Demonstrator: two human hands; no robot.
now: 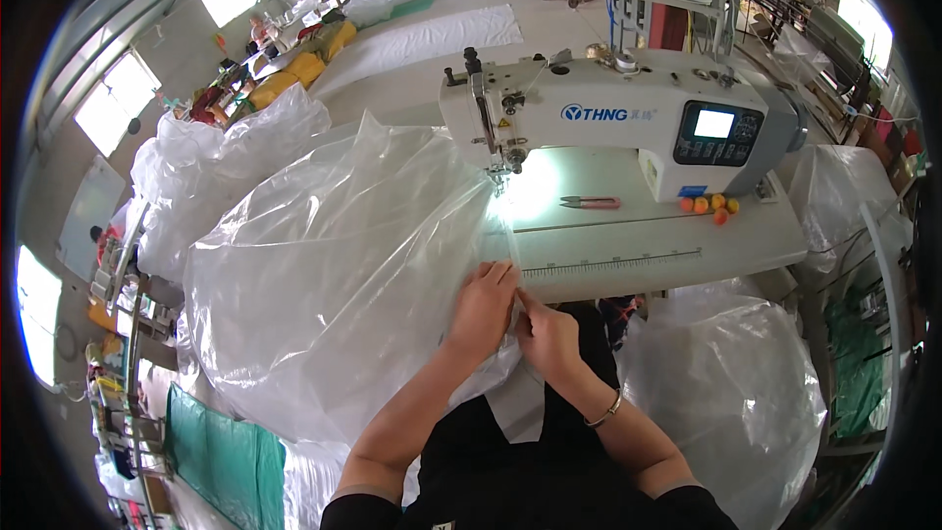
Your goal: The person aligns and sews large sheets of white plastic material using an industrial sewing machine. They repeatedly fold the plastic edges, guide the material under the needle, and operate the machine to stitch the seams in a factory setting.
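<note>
A large sheet of clear plastic film [324, 255] lies bunched over the left of the sewing table and hangs down toward my lap. Its right edge runs up under the needle area of a white sewing machine [608, 103], whose lamp glows brightly. At the table's front edge my left hand [484, 304] presses on the film edge, fingers closed together. Just right of it, my right hand [547, 334] pinches the same edge between thumb and fingers. The two hands nearly touch. Under the fingers, the exact fold of the film is hidden.
Thread snips [591, 202] with a red handle lie on the table [628, 240], near several small orange and yellow balls [719, 204]. A printed ruler scale [613, 263] runs along the front. More clear film [731, 393] hangs at the right. Green sheeting [224, 456] lies lower left.
</note>
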